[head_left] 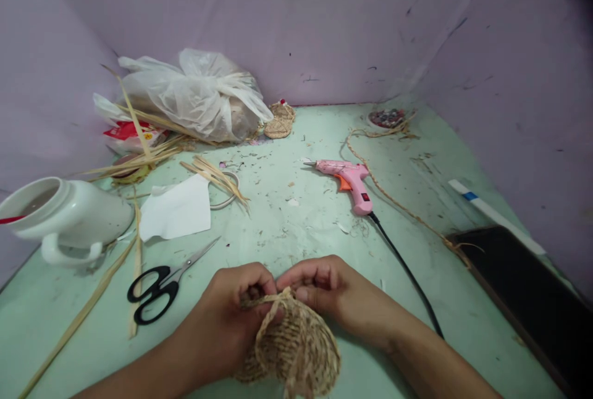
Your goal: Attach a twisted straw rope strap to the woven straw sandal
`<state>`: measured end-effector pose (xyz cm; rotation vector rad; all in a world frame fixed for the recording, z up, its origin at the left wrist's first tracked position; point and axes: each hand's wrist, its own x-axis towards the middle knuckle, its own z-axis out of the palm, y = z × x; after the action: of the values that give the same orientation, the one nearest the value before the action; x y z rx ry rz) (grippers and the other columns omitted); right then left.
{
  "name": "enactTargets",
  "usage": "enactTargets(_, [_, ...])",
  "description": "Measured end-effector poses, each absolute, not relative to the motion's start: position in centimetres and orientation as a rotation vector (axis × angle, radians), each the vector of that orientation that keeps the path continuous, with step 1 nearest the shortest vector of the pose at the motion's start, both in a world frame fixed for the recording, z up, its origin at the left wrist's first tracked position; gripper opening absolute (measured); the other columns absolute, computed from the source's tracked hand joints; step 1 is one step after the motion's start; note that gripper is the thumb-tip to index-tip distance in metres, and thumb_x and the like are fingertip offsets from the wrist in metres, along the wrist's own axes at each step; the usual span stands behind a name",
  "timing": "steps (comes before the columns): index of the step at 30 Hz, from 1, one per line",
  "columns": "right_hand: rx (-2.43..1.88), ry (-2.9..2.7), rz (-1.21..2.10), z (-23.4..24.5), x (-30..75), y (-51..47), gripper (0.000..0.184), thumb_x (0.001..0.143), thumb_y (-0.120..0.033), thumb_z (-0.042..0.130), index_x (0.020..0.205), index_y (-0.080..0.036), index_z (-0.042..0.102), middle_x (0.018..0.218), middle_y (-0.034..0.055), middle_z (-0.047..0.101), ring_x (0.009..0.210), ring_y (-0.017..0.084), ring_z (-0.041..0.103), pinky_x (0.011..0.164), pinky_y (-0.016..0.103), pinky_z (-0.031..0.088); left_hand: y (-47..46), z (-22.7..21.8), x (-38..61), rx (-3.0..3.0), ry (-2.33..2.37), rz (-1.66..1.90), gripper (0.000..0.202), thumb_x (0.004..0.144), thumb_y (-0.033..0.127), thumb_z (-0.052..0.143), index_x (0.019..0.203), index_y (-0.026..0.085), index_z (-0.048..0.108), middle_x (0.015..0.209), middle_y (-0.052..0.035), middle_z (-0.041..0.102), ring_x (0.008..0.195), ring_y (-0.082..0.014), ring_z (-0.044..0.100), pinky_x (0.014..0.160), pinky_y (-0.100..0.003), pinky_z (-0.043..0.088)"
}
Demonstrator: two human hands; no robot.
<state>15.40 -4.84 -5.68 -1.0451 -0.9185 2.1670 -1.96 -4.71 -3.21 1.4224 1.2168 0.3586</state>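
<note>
A small woven straw piece (pixel 296 346), rounded like a little basket or slipper, sits between my hands at the near edge of the green table (pixel 287 220). My left hand (pixel 231 312) is curled around its left side, fingers closed on the top rim. My right hand (pixel 319 288) pinches the same rim from the right, thumb pressed against the braided strand at the top. The fingertips of both hands nearly meet above the weave.
Black-handled scissors (pixel 160 288) lie to the left, near white paper (pixel 178 209) and a white mug (pixel 65 217). A pink glue gun (pixel 349 180) with a black cord (pixel 407 272) lies ahead. A plastic bag (pixel 199 96), loose straw strips (pixel 217 176), a braided cord (pixel 393 198) and a dark tablet (pixel 523 294) surround them.
</note>
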Motion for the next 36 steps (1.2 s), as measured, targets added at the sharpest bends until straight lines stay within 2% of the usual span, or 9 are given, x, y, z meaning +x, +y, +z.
enactTargets(4, [-0.918,-0.972,2.288,-5.4,16.1,-4.9,0.029,0.061,-0.036,0.074,0.081,-0.015,0.071,0.065,-0.0015,0.063,0.057,0.007,0.053,0.061,0.023,0.042,-4.6,-3.4,-2.9,1.568,1.091,0.364,0.015,0.073,0.023,0.057,0.062,0.015,0.05,0.055,0.0046,0.045,0.05,-0.0068,0.037,0.046,-0.017,0.03])
enactTargets(9, [-1.031,-1.048,2.177,-4.8,15.1,-6.1,0.014,0.063,-0.029,0.07,0.064,-0.015,0.069,0.052,-0.0031,0.056,0.048,0.007,0.047,0.049,0.022,0.038,-4.5,-4.3,-4.6,1.589,0.913,0.387,0.024,0.071,0.034,0.062,0.065,0.015,0.049,0.06,0.0007,0.049,0.053,-0.0087,0.04,0.048,-0.019,0.032])
enactTargets(13, [-1.136,-1.338,1.862,-4.1,14.3,-7.0,0.009,0.068,-0.017,0.061,0.061,-0.015,0.066,0.049,-0.0046,0.048,0.044,0.006,0.038,0.042,0.02,0.029,-4.5,-4.3,-4.9,1.524,0.883,0.333,0.029,0.07,0.039,0.063,0.065,0.015,0.049,0.056,0.0012,0.047,0.051,-0.0082,0.038,0.047,-0.02,0.032])
enactTargets(17, [-1.183,-1.628,1.534,-3.5,14.3,-7.3,0.014,0.069,-0.012,0.053,0.061,-0.016,0.063,0.055,-0.0021,0.055,0.049,0.008,0.046,0.045,0.02,0.036,-4.5,-4.0,-4.5,1.509,0.887,0.301,0.031,0.071,0.042,0.062,0.065,0.014,0.051,0.053,0.0021,0.045,0.048,-0.0072,0.035,0.043,-0.018,0.03])
enactTargets(23, [-1.019,-2.003,1.215,-3.5,14.5,-7.5,0.011,0.068,-0.009,0.051,0.065,-0.018,0.057,0.06,-0.0026,0.054,0.053,0.008,0.047,0.053,0.02,0.038,-4.4,-3.6,-4.3,1.644,0.776,0.339,0.022,0.069,0.03,0.062,0.059,0.014,0.052,0.052,0.0003,0.046,0.049,-0.0085,0.04,0.046,-0.019,0.034])
enactTargets(28, [-0.891,-2.257,0.994,-3.5,14.7,-7.3,0.014,0.08,-0.018,0.045,0.074,-0.017,0.057,0.064,0.001,0.054,0.057,0.012,0.046,0.051,0.024,0.033,-4.4,-3.8,-4.5,1.682,0.764,0.336,0.019,0.065,0.028,0.065,0.059,0.015,0.052,0.052,0.002,0.044,0.048,-0.0081,0.037,0.045,-0.02,0.032])
enactTargets(32, [-0.862,-2.443,0.778,-3.3,14.6,-7.4,0.017,0.081,-0.019,0.046,0.074,-0.016,0.061,0.068,0.0056,0.06,0.058,0.015,0.049,0.047,0.027,0.031,-4.3,-3.8,-4.6,1.698,0.752,0.319,0.012,0.065,0.021,0.059,0.058,0.016,0.05,0.052,0.0019,0.043,0.047,-0.0083,0.035,0.044,-0.021,0.03])
enactTargets(34, [-0.836,-2.469,0.751,-3.4,14.6,-7.4,0.016,0.08,-0.018,0.047,0.073,-0.016,0.062,0.068,0.0069,0.061,0.058,0.017,0.049,0.045,0.028,0.031,-4.3,-3.7,-4.7,1.706,0.717,0.318,0.012,0.064,0.02,0.058,0.057,0.017,0.049,0.052,0.002,0.043,0.047,-0.0082,0.035,0.045,-0.021,0.03])
enactTargets(36, [-0.82,-2.399,0.858,-3.7,14.7,-7.2,0.017,0.079,-0.014,0.046,0.075,-0.015,0.062,0.07,0.0077,0.063,0.062,0.017,0.052,0.049,0.027,0.037,-4.3,-3.6,-4.6,1.705,0.726,0.338,0.015,0.064,0.021,0.06,0.057,0.016,0.048,0.051,0.0026,0.042,0.047,-0.0078,0.035,0.045,-0.021,0.03])
